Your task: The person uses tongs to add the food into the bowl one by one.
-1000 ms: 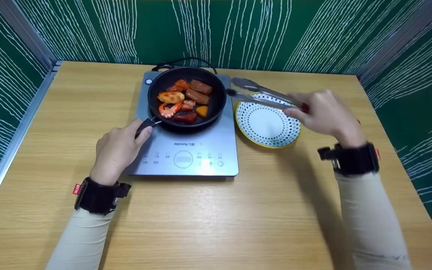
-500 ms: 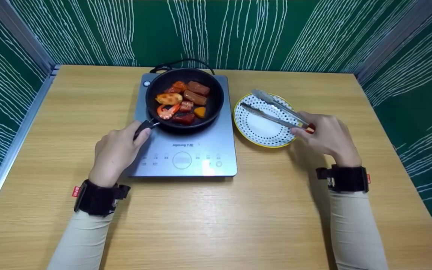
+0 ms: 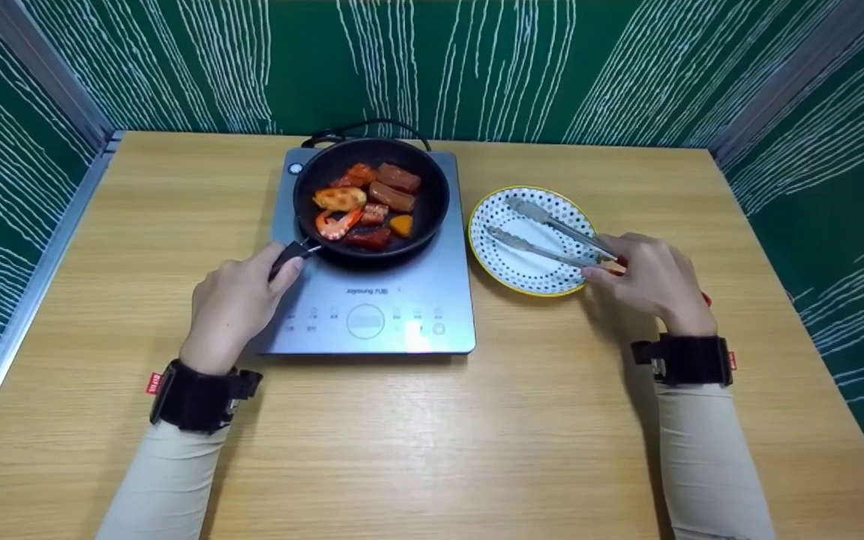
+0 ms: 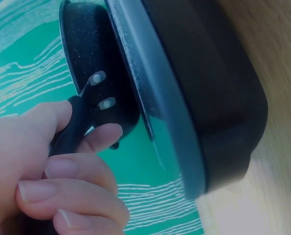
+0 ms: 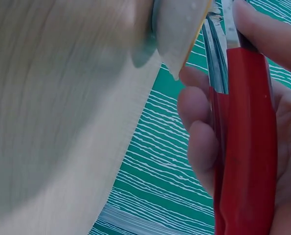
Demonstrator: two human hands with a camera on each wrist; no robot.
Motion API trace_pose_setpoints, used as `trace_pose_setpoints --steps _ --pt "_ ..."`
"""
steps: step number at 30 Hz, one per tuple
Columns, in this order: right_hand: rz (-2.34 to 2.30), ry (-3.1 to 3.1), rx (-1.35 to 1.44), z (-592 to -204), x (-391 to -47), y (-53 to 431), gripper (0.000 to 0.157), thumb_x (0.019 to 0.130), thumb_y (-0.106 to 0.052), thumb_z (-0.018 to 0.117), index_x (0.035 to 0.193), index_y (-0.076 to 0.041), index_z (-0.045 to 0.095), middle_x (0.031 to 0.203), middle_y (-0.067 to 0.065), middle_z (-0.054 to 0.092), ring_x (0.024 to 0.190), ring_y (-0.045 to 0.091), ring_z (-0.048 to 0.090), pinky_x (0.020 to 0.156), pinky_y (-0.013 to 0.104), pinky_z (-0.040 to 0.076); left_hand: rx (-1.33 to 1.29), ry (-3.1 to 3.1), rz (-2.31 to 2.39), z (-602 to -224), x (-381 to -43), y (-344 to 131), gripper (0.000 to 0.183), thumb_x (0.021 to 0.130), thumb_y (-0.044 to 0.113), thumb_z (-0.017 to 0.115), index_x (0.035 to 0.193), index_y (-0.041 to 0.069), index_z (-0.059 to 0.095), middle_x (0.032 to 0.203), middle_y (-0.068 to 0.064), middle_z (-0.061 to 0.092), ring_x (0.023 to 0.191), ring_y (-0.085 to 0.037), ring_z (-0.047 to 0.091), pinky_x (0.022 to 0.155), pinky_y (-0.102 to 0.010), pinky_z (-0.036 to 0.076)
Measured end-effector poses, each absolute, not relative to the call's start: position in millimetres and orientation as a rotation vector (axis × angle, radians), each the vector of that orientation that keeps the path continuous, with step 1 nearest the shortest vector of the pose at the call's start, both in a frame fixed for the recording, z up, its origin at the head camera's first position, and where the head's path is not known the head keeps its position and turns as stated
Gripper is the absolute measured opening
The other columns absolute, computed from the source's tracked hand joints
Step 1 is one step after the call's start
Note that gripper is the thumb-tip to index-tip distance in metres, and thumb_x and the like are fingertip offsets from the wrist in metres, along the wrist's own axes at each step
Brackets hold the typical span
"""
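Note:
My left hand grips the black handle of a frying pan, which sits on a silver induction cooker. In the pan lie a shrimp, sausage pieces, an orange chunk and other browned and red pieces. My right hand holds metal tongs by their red grips. The tongs' arms are spread, and their tips overlap the white dotted plate in the head view. Nothing shows between the tips.
The wooden table carries the cooker, with the yellow-rimmed plate to its right. A black cable loops behind the pan. Green walls with white streaks stand at the back and sides, joined by metal posts.
My right hand has brought the tongs down and toward me, from beside the pan's right rim to over the plate. The left hand and the pan have stayed in place.

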State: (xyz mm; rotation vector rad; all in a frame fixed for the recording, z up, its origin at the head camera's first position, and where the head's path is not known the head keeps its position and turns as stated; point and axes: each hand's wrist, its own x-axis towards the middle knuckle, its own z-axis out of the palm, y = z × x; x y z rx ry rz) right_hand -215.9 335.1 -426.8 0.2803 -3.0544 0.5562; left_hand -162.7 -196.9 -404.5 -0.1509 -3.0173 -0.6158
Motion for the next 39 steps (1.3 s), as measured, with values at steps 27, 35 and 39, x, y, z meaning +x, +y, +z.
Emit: trace_pose_setpoints --steps 27,35,39 --pt "0.559 -3.169 0.216 -430.4 -216.2 330.3 0.077 0.098 -0.049 0.076 0.159 -0.013 0.048 0.111 0.017 0.062 0.097 0.034 0.053 0.076 0.045 0.037 -0.185 -3.074 -0.617 -399.2 -159.9 -194.5 0.032 0.113 0.044 0.050 0.116 0.013 0.056 0.083 -0.017 0.057 0.073 -0.037 0.058 0.056 -0.042 0.035" --pt "0.536 -3.171 0.225 -429.5 -215.9 330.2 0.079 0.097 -0.050 0.076 0.160 -0.014 0.046 0.108 0.017 0.062 0.095 0.033 0.054 0.075 0.044 0.037 -0.189 -3.116 -0.663 -395.6 -156.3 -192.9 0.032 0.114 0.044 0.048 0.115 0.012 0.054 0.082 -0.015 0.055 0.072 -0.035 0.057 0.057 -0.041 0.034" --pt "0.538 -3.180 0.222 -427.0 -214.3 329.1 0.081 0.096 -0.051 0.077 0.161 -0.015 0.045 0.110 0.018 0.061 0.096 0.034 0.053 0.076 0.045 0.037 -0.189 -3.127 -0.664 -394.2 -155.0 -192.0 0.033 0.114 0.044 0.048 0.114 0.012 0.055 0.080 -0.013 0.053 0.070 -0.034 0.055 0.057 -0.040 0.032"
